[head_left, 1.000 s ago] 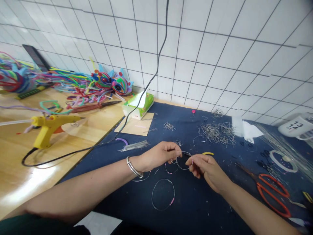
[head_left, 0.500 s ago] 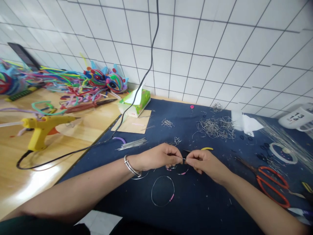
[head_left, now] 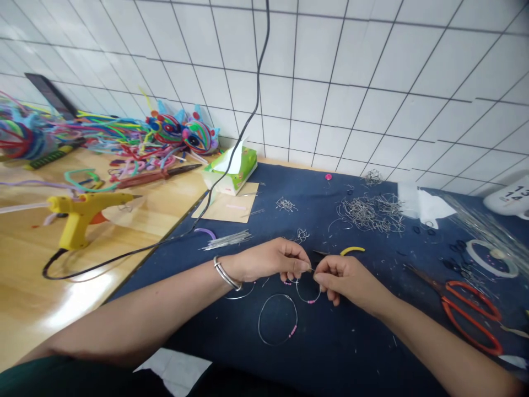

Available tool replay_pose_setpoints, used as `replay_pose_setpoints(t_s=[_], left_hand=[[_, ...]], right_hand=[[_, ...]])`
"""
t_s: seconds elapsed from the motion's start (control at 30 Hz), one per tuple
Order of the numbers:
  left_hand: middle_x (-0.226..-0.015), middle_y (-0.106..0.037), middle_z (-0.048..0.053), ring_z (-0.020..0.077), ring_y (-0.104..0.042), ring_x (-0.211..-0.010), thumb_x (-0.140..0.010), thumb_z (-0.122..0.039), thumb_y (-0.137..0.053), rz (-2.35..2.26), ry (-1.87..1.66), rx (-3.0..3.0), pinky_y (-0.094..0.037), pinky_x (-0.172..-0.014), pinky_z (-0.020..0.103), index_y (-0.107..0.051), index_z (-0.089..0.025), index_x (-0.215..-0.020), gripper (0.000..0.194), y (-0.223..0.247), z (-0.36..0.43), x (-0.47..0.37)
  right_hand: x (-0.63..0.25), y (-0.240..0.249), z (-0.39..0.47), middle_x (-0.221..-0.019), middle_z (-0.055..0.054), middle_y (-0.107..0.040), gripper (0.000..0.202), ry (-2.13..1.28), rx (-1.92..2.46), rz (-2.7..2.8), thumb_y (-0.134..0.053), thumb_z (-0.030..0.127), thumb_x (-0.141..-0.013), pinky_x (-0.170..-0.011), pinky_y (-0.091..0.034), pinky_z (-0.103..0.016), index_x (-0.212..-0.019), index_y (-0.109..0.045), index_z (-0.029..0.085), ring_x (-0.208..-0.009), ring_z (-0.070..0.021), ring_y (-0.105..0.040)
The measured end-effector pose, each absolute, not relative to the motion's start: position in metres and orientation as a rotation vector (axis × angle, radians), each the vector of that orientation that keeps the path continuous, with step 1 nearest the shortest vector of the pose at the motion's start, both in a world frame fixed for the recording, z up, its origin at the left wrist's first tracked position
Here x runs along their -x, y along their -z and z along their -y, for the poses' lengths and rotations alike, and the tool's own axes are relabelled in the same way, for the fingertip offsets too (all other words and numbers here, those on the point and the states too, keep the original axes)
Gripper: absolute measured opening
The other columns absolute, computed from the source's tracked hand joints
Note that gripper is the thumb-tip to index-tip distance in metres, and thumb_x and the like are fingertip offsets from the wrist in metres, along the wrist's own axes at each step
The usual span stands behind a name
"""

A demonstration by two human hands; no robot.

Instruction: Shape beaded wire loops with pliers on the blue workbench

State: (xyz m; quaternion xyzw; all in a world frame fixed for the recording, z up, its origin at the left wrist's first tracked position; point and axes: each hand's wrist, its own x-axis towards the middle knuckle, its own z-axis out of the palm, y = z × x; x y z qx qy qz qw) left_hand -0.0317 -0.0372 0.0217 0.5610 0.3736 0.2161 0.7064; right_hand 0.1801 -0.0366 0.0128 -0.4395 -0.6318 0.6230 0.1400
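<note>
My left hand (head_left: 275, 260), with a silver bangle (head_left: 223, 274) at its wrist, pinches one side of a thin wire ring (head_left: 298, 293). Across a small gap, my right hand (head_left: 351, 280) pinches the ring's other side between thumb and fingertips. Pink beads (head_left: 311, 301) sit at the bottom of this ring, which hangs over the dark blue cloth (head_left: 330, 342). Fingers hide its top. A second wire ring (head_left: 259, 324) with pink beads lies flat just below the hands. Another wire ring (head_left: 240, 298) shows partly beside the left wrist.
Yellow-handled pliers (head_left: 352, 250) lie behind my right hand. Orange-handled scissors (head_left: 471, 317) rest to the right. Wire pieces (head_left: 367, 212) are heaped at the back, near a tissue box (head_left: 231, 173). At left are a yellow glue gun (head_left: 78, 215) and its black cord (head_left: 136, 255).
The held ring has tilted, so more of its loop and beads shows below my fingers. Both hands keep their pinch. The whole view has shifted slightly.
</note>
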Motion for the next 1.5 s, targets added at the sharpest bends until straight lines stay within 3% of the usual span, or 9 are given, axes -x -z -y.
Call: replay_pose_setpoints(t_s=[0.27,0.6,0.87,1.1,1.37,1.5], left_hand=[[-0.076,-0.061,0.007,0.011,-0.055,-0.063,-0.083,-0.042,-0.049,-0.816,-0.539,-1.086,-0.041,-0.052,0.02,-0.061,-0.012,-0.093,0.033,-0.02,0.034,0.029],[-0.086,-0.062,0.007,0.0102,-0.058,-0.069,-0.078,-0.024,-0.06,-0.791,-0.641,-0.994,-0.043,-0.058,0.02,-0.055,-0.014,-0.098,0.022,-0.016,0.034,0.025],[-0.077,-0.063,0.004,0.0092,-0.057,-0.061,-0.078,-0.029,-0.059,-0.955,-0.734,-1.201,-0.042,-0.053,0.02,-0.054,-0.013,-0.085,0.018,-0.013,0.035,0.021],[-0.072,-0.061,0.001,0.0067,-0.053,-0.057,-0.079,-0.024,-0.057,-1.007,-0.746,-1.314,-0.043,-0.055,0.02,-0.056,-0.013,-0.085,0.013,-0.015,0.038,0.019],[-0.072,-0.059,0.0,0.008,-0.052,-0.059,-0.08,-0.019,-0.053,-1.062,-0.781,-1.63,-0.044,-0.055,0.02,-0.061,-0.014,-0.085,0.011,-0.014,0.042,0.019],[-0.08,-0.063,0.002,0.0103,-0.056,-0.07,-0.081,-0.016,-0.051,-1.057,-0.841,-1.888,-0.045,-0.064,0.023,-0.064,-0.016,-0.09,0.016,-0.015,0.044,0.019]], right_hand=[[-0.185,-0.012,0.032,-0.063,0.003,-0.054,0.016,-1.738,1.303,1.613,-0.056,0.033,-0.077,-0.042,-0.041,-0.019,-0.075,-0.054,0.017,-0.047,-0.0065,-0.048],[-0.186,-0.012,0.028,-0.062,0.003,-0.051,0.022,-1.764,1.222,1.439,-0.052,0.037,-0.08,-0.043,-0.04,-0.019,-0.071,-0.05,0.018,-0.049,-0.0067,-0.048],[-0.185,-0.011,0.031,-0.064,0.002,-0.052,0.031,-1.757,1.22,1.519,-0.05,0.045,-0.08,-0.041,-0.039,-0.018,-0.068,-0.049,0.017,-0.048,-0.0065,-0.048],[-0.185,-0.013,0.031,-0.069,0.002,-0.053,0.022,-1.751,1.243,1.621,-0.051,0.039,-0.081,-0.042,-0.037,-0.016,-0.087,-0.055,0.019,-0.049,-0.005,-0.046],[-0.183,-0.015,0.033,-0.065,0.002,-0.054,0.025,-1.726,1.293,1.747,-0.052,0.041,-0.079,-0.043,-0.036,-0.015,-0.084,-0.059,0.017,-0.049,-0.0047,-0.045],[-0.182,-0.015,0.033,-0.065,0.002,-0.053,0.022,-1.713,1.271,1.809,-0.052,0.037,-0.08,-0.043,-0.036,-0.015,-0.085,-0.06,0.017,-0.05,-0.0051,-0.046]])
